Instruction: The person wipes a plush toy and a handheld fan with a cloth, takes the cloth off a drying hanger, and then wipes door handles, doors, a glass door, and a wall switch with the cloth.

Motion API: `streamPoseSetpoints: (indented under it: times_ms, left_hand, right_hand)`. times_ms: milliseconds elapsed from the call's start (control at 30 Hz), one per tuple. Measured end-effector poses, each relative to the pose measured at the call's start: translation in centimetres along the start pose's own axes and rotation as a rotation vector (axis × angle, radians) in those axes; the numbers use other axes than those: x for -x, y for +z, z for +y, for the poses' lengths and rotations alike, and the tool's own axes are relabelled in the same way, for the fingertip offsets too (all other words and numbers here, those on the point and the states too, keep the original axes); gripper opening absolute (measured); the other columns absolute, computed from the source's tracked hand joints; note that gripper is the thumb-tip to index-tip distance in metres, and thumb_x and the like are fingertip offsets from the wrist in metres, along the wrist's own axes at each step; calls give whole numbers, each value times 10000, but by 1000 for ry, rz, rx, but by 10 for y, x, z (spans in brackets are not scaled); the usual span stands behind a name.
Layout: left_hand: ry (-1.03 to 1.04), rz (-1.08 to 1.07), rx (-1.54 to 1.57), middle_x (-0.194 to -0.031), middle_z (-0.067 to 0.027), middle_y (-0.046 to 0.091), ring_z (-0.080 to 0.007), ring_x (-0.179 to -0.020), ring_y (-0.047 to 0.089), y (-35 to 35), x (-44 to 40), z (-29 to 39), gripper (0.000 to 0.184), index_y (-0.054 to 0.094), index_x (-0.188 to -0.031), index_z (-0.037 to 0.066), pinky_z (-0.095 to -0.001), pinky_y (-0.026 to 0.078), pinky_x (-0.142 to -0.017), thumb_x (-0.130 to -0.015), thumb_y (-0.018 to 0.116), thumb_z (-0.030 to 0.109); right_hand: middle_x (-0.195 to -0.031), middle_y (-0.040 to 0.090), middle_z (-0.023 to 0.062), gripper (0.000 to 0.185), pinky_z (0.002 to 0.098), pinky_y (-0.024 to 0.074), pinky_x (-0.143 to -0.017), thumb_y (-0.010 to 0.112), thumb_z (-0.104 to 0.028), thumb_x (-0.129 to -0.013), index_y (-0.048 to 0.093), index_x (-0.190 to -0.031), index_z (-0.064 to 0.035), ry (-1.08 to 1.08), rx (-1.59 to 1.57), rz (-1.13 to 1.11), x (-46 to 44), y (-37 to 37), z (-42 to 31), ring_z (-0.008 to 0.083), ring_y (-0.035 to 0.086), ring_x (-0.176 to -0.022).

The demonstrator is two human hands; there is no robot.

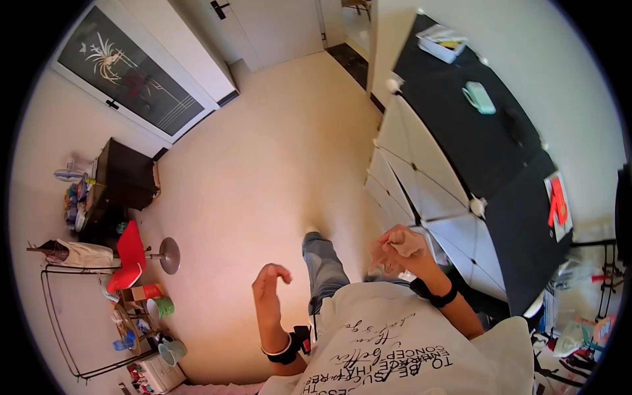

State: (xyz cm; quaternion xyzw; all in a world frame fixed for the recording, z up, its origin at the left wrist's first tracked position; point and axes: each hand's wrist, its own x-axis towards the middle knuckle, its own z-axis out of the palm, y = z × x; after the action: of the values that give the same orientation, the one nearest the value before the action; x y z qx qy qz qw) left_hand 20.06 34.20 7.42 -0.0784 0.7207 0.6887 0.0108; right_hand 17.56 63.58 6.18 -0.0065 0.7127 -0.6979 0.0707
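Observation:
My left hand (267, 284) hangs in front of my body at the left, its fingers loosely curled and nothing seen in them. At the right, my right hand (390, 253) is closed around a small, crumpled beige cloth-like thing (408, 243); its exact kind is not clear. That hand is near the white-panelled cabinet (454, 171) but does not appear to hold it. Both wrists wear dark bands.
On the cabinet's black top are a white box (442, 45), a mint-green object (480, 98) and a red item (558, 201). To the left stand a red chair (130, 258), a dark cabinet (128, 174) and a metal rack (47, 309). Pale floor (263, 151) leads to doors.

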Motion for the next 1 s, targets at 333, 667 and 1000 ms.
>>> streamPoseSetpoints:
  times_ms: [333, 667, 1000]
  left_hand:
    - [100, -591, 19, -961, -98, 579, -153, -851, 523, -16, -200, 42, 236, 498, -1084, -22, -276, 422, -782, -895, 472, 116]
    - [-55, -537, -364, -617, -41, 453, -103, -578, 379, -127, -320, 21, 133, 516, -900, 12, -242, 349, -536, -899, 473, 137]
    - [-80, -384, -346, -529, 7, 314, -74, -530, 268, -189, -518, 62, 315, 468, -651, -6, -245, 263, -452, -885, 522, 198]
  right_hand:
    - [-897, 582, 59, 113, 226, 440, -646, 571, -86, -846, 558, -918, 1, -191, -98, -148, -185, 143, -53, 109, 547, -770]
    - [-877, 593, 55, 149, 229, 424, -685, 586, -159, -839, 601, -824, -11, -39, -39, -151, -339, 203, -49, 107, 534, -776]
    - [-854, 589, 47, 82, 223, 425, -660, 566, -86, -842, 581, -825, -7, -169, -24, -279, -583, 254, -65, 113, 532, -746]
